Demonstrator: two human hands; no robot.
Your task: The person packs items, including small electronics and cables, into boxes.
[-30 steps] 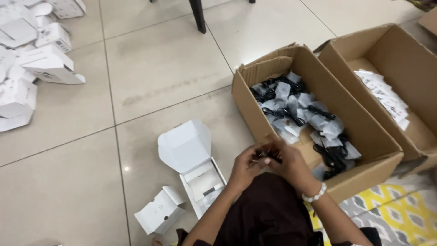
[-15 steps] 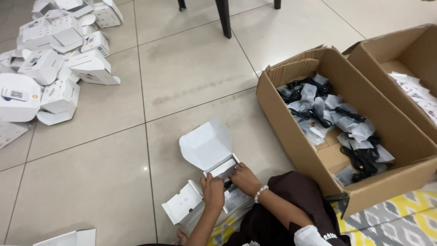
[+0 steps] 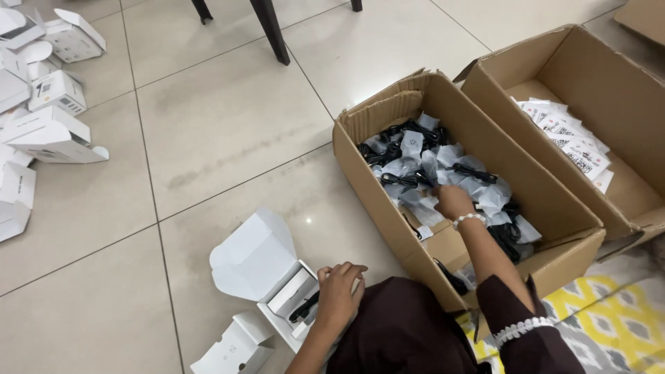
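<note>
Left hand: the left hand (image 3: 339, 291) lies flat with fingers spread on the near edge of the open white box (image 3: 287, 294), palm down, not gripping anything as far as I can see.

Right hand: the right hand (image 3: 454, 201) is reaching down into the big cardboard box (image 3: 377, 190), fingers curled into the pile of bagged cables (image 3: 443, 170). It's touching them, but I can't tell if it's actually got hold of one, the fingertips are buried. There's a white bead bracelet (image 3: 469, 219) on that wrist.

Open white box: sits on the floor tiles (image 3: 228, 131) just left of the person's knee, lid flap (image 3: 253, 253) standing up on the far-left side. Inside is a white insert, with a black cable (image 3: 303, 307) lying along its near side.

Cardboard box: right of the white box, flaps open, roughly half full of black cables in clear little bags.

Second cardboard box: another carton (image 3: 589, 76) touching the first one on the far right, with a stack of white printed leaflets (image 3: 568, 138) in it.

Other stuff: a smaller white box (image 3: 232, 350) near the bottom edge, left of the knee. A heap of white boxes (image 3: 41, 104) way over at the far left. Dark chair legs (image 3: 270, 31) at the far side. A yellow and grey patterned mat (image 3: 603, 318) at the near right.
</note>
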